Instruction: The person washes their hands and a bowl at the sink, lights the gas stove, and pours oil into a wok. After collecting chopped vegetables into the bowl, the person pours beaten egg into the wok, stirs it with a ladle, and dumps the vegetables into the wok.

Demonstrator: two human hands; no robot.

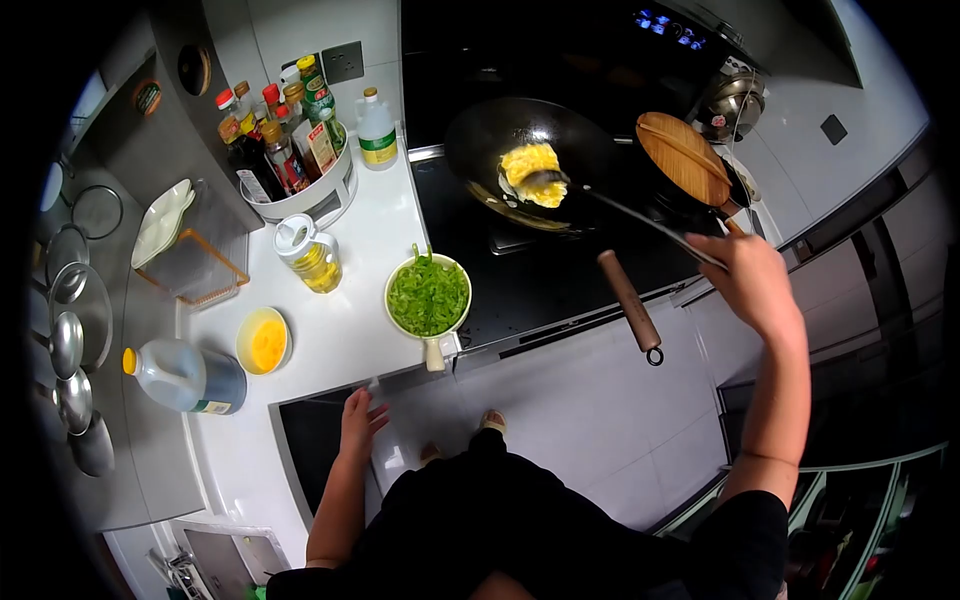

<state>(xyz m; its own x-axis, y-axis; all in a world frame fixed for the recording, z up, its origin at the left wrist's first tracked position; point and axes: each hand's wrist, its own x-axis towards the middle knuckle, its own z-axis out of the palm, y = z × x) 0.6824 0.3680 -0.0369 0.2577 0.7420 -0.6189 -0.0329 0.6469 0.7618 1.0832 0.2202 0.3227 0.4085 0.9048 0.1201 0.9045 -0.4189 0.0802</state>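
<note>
My right hand (745, 275) is closed around the handle of a long metal ladle (640, 217). The ladle's head rests on yellow cooked egg (530, 163) in a black wok (478, 140) on the stove. The wok's wooden handle (630, 308) points toward me, with no hand on it. My left hand (360, 425) hangs beside the counter's front edge, fingers apart and holding nothing. Nearest to it on the counter is a handled bowl (433, 350) of chopped green vegetables (428, 292).
Left on the counter (350, 340) are a bowl with yellow egg residue (265, 342), an oil jug (185, 376), a lidded pitcher (308, 253) and a rack of sauce bottles (285, 140). A white bottle (376, 130) stands near the stove. A wooden lid (683, 158) sits right of the wok.
</note>
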